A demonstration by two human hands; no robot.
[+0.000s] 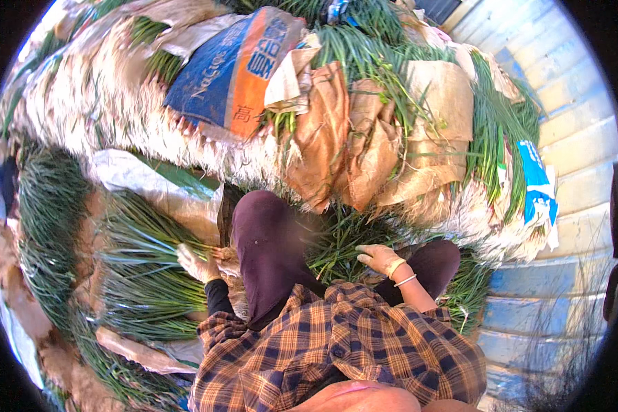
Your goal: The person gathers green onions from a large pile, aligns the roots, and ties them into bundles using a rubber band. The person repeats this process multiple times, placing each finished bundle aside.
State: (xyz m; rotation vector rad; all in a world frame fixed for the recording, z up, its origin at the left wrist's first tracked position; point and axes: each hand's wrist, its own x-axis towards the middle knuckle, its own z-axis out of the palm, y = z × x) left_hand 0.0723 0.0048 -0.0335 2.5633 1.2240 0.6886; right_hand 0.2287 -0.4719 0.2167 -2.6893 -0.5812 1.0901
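My left hand (199,263), in a pale glove, rests on a thick pile of long green-leaved allium plants (144,278) beside my left knee; whether its fingers grip any leaves I cannot tell. My right hand (381,260), also gloved and with a white band at the wrist, is held near my right knee with its fingers apart. Loose green leaves (340,247) lie between my knees, just left of that hand. Ahead of me a high heap of the same plants shows its pale, stringy roots (236,159) towards me.
A blue and orange woven sack (221,67) and brown sacking (321,134) lie over the heap. A whitish sack (149,180) is beyond the left pile. More leaves (51,206) are stacked at far left. A ribbed, painted wall (571,195) stands on the right.
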